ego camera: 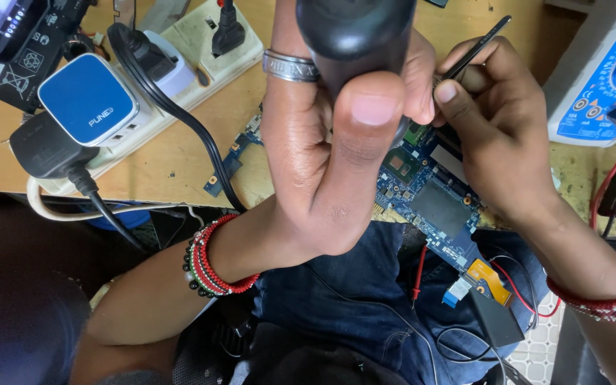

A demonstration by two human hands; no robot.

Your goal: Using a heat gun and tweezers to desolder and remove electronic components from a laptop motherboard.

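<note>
Workbench: the pale wooden bench top (180, 153) carries the work along its near edge, within reach of the seated person, whose blue denim lap (351, 285) sits just under it.
Circuit board: the blue printed circuit board with square chips (429, 196) overhangs the bench edge toward the lap, so both hands meet above it.
Power strip: the cream plastic power strip (201, 68) lies well left of the board, with a blue-and-white square charger (87, 100) and black plugs pushed in, their cables kept off the working area.
Meter: a blue-faced multimeter (600, 78) rests at far right, red lead trailing down.
Left hand: the left hand (322, 157) is wrapped firmly around a thick black cylindrical tool handle (354, 32), thumb pressed up its side, its tip aimed down at the board.
Right hand: the right hand (497, 132) pinches thin black tweezers (475, 46) between thumb and fingers, tips angled at the same spot; the contact point is hidden.
</note>
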